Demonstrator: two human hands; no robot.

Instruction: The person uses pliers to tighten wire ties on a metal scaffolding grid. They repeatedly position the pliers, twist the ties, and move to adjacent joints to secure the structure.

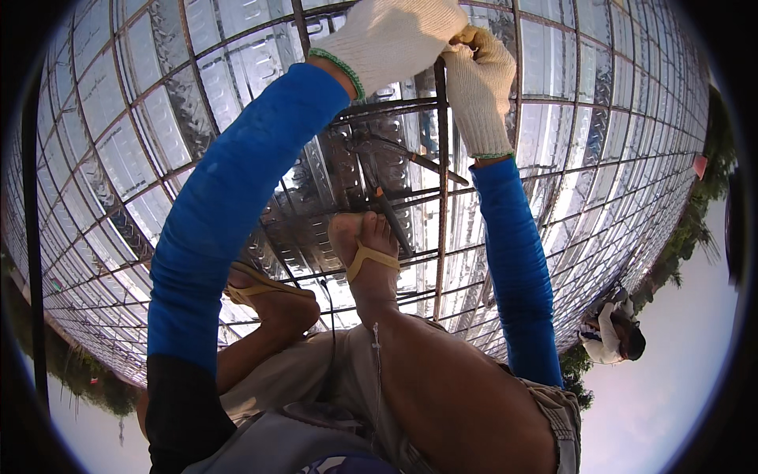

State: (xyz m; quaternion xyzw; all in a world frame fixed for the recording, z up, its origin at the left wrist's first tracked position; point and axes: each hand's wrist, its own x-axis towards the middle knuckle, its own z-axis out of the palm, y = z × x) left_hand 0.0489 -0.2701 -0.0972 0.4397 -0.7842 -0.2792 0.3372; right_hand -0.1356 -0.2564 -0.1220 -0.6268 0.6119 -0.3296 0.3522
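Note:
Both my hands wear white knitted gloves with green cuffs and meet at the top of the view, over a rusty steel bar (442,150). My left hand (395,39) reaches in from the left, its fingertips bent against those of the other hand. My right hand (482,87) has its thumb and fingers curled into a pinch. Whatever lies between the fingertips is too small and covered to make out. Below the hands, a dark pair of long-handled pincers (430,166) with bits of orange lies on the bars by my foot.
A grid of reinforcing bars (193,59) spreads over shiny ribbed metal decking (545,59). My sandalled feet (371,253) rest among the bars. Another person (612,336) in a light top is bent over at the far right edge, near green trees (695,213).

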